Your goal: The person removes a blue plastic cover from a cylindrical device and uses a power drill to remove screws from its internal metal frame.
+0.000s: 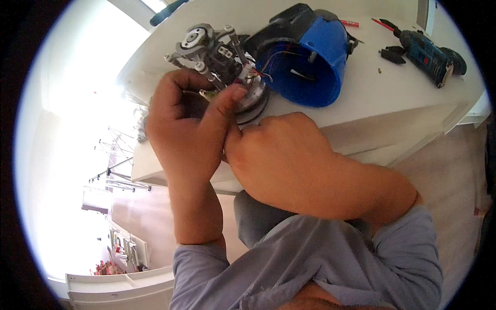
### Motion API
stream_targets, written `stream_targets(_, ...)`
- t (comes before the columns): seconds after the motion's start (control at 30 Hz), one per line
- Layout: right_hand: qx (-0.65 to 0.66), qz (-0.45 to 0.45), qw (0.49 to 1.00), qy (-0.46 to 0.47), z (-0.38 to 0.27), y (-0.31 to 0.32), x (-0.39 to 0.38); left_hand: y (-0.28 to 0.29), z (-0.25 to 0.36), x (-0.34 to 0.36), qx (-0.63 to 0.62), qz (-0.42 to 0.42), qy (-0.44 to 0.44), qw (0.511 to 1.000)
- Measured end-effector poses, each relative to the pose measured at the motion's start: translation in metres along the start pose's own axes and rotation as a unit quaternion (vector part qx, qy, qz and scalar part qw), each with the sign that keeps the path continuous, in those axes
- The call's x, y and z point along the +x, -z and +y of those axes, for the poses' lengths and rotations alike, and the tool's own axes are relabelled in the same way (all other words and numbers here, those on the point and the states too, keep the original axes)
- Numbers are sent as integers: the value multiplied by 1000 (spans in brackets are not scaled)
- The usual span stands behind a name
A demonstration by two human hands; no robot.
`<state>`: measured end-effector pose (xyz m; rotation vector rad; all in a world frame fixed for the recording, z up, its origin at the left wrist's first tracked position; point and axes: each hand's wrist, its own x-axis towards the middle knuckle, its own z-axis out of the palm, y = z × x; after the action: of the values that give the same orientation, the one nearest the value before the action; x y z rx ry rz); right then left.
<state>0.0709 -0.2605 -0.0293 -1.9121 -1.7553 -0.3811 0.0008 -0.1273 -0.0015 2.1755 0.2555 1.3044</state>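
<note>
My left hand (188, 111) is closed around the near left side of a motor assembly (225, 54), its thumb lying against the round base. The assembly stands tilted on the table, with metal posts, a grey bracket on top and thin coloured wires. Those wires run toward a blue cup-shaped housing (333, 62) lying on its side, its open mouth facing me. Just below the base my right hand (281, 147) is curled shut against the left one. Its fingertips are hidden, so what they pinch cannot be made out.
A cordless drill (426, 54) lies at the right of the white table (382, 95), near a red-shafted screwdriver (383, 24) and small black pieces (392, 55). A red marker-like stick (350, 24) rests behind the housing. The table's front edge runs below my hands.
</note>
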Motion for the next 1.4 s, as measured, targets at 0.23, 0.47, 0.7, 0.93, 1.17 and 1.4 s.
stream_targets(0.23, 1, 0, 1000, 16, -3, 3, 4, 3, 7, -3, 28, 21, 49, 998)
stream_targets(0.47, -15, 1, 1000, 7, -3, 6, 3, 2, -5, 3, -32, 10, 22, 999)
stream_targets(0.7, -8, 17, 1000, 17, 0, 3, 1, -5, -3, 4, -38, 31, 28, 998)
stream_targets(0.93, -12, 18, 1000, 16, -1, 3, -4, 0, 6, -4, 2, -3, 44, 999)
stream_targets(1.17, -15, 18, 1000, 8, -4, 2, 4, 5, -2, 8, 19, 1, -16, 1000)
stream_targets(1.4, -15, 6, 1000, 1, -3, 4, 4, 0, -1, 9, 33, 1, 15, 999)
